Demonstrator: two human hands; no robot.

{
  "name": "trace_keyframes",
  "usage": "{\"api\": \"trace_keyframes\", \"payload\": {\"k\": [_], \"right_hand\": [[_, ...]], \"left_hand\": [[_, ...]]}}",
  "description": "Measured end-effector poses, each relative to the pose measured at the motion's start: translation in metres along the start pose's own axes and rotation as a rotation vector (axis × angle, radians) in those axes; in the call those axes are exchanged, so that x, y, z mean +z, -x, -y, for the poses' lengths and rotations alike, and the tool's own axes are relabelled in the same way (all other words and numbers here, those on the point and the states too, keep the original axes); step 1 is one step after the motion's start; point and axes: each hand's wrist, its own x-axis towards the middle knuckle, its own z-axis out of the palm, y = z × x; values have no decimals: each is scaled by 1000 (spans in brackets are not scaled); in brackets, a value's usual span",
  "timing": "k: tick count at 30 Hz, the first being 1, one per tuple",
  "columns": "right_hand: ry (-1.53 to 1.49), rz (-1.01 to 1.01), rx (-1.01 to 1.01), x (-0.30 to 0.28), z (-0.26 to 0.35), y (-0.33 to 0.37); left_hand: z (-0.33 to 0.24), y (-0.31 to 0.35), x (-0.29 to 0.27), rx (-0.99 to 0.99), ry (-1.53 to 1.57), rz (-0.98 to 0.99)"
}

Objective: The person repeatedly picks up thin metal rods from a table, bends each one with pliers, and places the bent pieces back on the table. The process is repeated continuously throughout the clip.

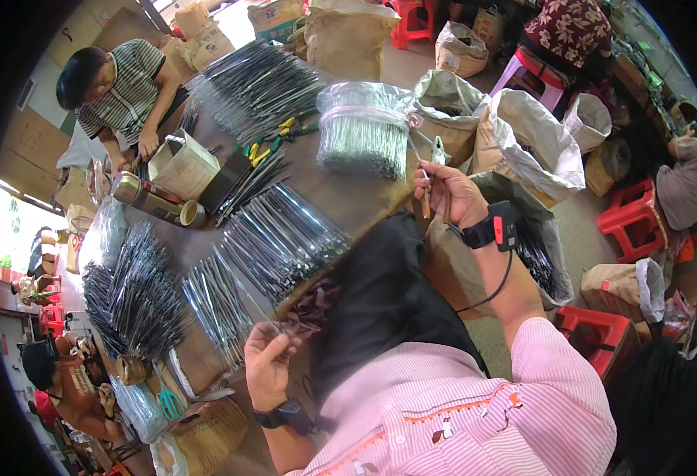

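The left hand (271, 351) pinches one end of a thin strip (256, 302) between thumb and fingertips; the right hand (451, 194) is curled round a pair of pliers (438, 150) off the tabletop's (310, 168) near right edge. A light pinch close to the end should keep the strip from bending, and lifting it clear should spare the neat long row (285, 238) and shorter row (218, 305) on the near left. The pliers would probably work best held square to the strip.

The right fingers cover the pliers' pivot, so whether they grip anything is unclear. The strip's far end blurs against the rows; the sack (449, 266) below the right forearm is partly hidden.
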Motion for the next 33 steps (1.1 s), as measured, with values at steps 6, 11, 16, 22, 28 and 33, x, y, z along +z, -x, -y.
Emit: {"api": "trace_keyframes", "payload": {"k": [6,11,16,22,28,33], "right_hand": [[306,-24,-142,42,-46,25],[605,149,-95,84,-102,56],[627,196,-182,105,-138,66],[669,201,-280,103,-148,63],[680,211,-272,101,-162,62],[725,180,-283,107,-164,63]], "left_hand": [[10,-7,20,-80,11,68],[17,-13,48,-115,-73,115],[23,-12,67,-2,-37,117],[18,-15,71,113,-26,136],[17,-19,68,154,-127,145],[14,-14,65,177,-114,116]]}}
